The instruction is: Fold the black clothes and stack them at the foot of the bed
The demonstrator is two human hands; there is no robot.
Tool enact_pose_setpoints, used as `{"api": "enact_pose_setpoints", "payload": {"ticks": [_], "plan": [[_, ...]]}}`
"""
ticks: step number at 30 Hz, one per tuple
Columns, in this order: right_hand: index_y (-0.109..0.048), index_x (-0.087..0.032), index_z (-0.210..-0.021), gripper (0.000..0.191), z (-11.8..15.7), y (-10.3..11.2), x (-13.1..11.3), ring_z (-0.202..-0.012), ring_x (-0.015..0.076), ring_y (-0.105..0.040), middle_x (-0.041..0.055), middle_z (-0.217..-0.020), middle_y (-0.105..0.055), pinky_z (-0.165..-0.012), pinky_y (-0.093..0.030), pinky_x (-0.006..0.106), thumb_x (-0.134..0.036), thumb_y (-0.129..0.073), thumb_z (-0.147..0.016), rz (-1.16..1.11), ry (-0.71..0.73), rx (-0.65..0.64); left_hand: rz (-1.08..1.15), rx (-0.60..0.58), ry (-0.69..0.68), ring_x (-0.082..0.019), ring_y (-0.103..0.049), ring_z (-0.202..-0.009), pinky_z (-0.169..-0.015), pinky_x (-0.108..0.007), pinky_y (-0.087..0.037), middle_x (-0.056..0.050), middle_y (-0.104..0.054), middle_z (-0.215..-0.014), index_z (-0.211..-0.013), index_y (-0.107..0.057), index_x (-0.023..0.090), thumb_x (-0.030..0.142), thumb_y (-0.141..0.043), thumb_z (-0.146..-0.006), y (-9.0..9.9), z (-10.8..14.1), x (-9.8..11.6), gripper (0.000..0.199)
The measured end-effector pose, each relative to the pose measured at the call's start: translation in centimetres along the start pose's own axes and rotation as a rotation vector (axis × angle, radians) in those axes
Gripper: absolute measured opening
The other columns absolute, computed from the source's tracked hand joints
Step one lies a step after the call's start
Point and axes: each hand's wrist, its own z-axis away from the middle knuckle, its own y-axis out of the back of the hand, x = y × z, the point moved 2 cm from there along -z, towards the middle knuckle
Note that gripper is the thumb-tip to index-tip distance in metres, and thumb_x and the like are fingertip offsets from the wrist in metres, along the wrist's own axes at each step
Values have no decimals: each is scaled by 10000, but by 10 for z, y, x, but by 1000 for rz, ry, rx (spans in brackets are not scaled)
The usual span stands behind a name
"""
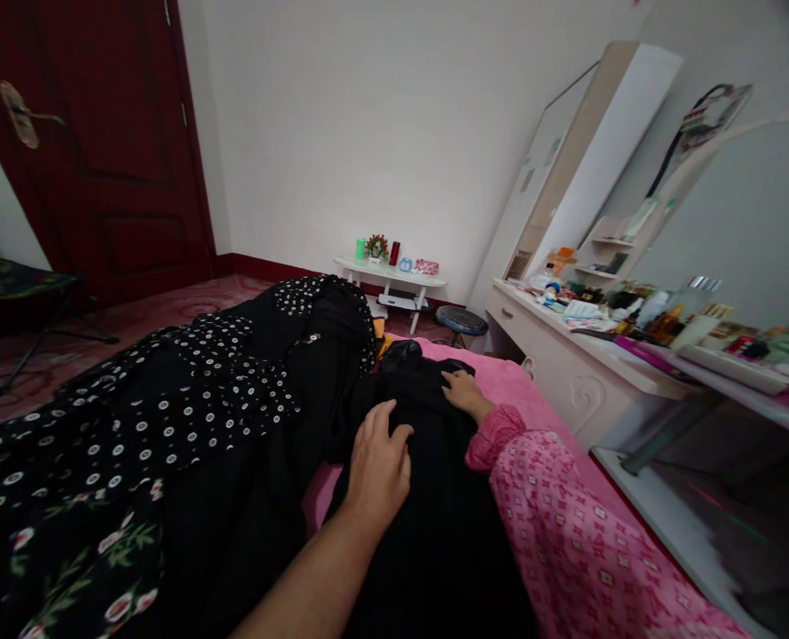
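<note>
A black garment lies spread over the pink bed cover in front of me. Over its left side is my left hand, bare-armed, with the fingers stretched forward and the thumb apart; nothing is in it. Farther up, on the right, my right hand rests on the cloth near the garment's far end, fingers spread. A pink patterned sleeve covers that arm. To the left lies a heap of dark clothes, among them a black polka-dot garment and a black floral piece.
On the right stands a white dressing table crowded with bottles, below a mirror. A round stool and a small white table are beyond the bed. A dark red door and a folding chair are at the left.
</note>
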Motion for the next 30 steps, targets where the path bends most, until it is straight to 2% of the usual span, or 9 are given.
{"api": "enact_pose_setpoints", "payload": {"ticks": [3,6,9,12,14,16,20,25,30], "plan": [[-477,-216,-1346,492,27,6,-15,-1373,287,-251,116,-1500,-299,-1087,-230,433,-326,-511,-868,14,40,18,33,28,-41,-254,-373,-1281,-1056,-426,-362,-100,-441,-1336,-973,-631,196,17,-494,-752,4,0,2,316],[-265,-225,-1466,589,55,3,-26,-1431,261,-31,75,-1564,-126,-1119,-54,518,-484,-315,-939,-44,58,-95,23,65,-72,-239,-357,-1304,-1088,-425,-318,-76,-446,-1358,-1019,-628,220,24,-488,-763,13,0,7,352],[-231,-206,-1478,647,73,-3,-32,-1435,253,-23,79,-1557,-153,-1111,-30,553,-559,-224,-937,-102,53,-251,-88,110,-4,-266,-298,-1349,-1107,-484,-261,-71,-403,-1418,-1137,-587,241,62,-487,-791,25,-2,10,403],[-230,-182,-1478,727,82,3,-36,-1433,273,-41,100,-1553,-152,-1103,-62,572,-631,-224,-906,-149,46,-317,-257,123,122,-326,-222,-1380,-1096,-542,-232,-121,-327,-1470,-1286,-484,202,124,-547,-783,38,-6,9,513],[-222,-148,-1479,788,94,10,-37,-1430,283,-70,126,-1548,-155,-1105,-95,561,-667,-234,-885,-178,43,-348,-358,106,188,-353,-178,-1389,-1084,-546,-244,-158,-281,-1487,-1335,-423,159,175,-607,-754,47,-10,6,609],[-202,-121,-1482,838,113,15,-36,-1429,285,-85,140,-1547,-142,-1112,-115,539,-686,-272,-867,-194,55,-360,-435,61,251,-362,-240,-1357,-1043,-526,-314,-186,-303,-1464,-1340,-407,136,228,-638,-745,57,-16,2,645],[-154,-165,-1493,853,160,18,-35,-1436,265,-20,84,-1564,-66,-1126,-81,527,-689,-339,-846,-169,155,-321,-514,-105,378,-310,-507,-1130,-829,-400,-490,-180,-494,-1278,-1302,-447,144,232,-623,-763,80,-31,-9,574],[-243,-210,-1477,723,190,19,-38,-1437,235,-39,35,-1563,-120,-1144,-78,467,-617,-335,-887,-138,184,-155,-495,-324,465,-322,-639,-939,-753,-399,-507,-178,-639,-1002,-943,-655,110,101,-563,-750,93,-50,-27,215],[-385,-204,-1410,638,192,17,-34,-1416,232,-177,50,-1530,-257,-1149,-133,432,-564,-397,-884,-301,165,-2,-432,-283,464,-342,-655,-906,-729,-390,-511,-186,-676,-947,-868,-663,114,117,-596,-711,106,-77,-32,171]]}}
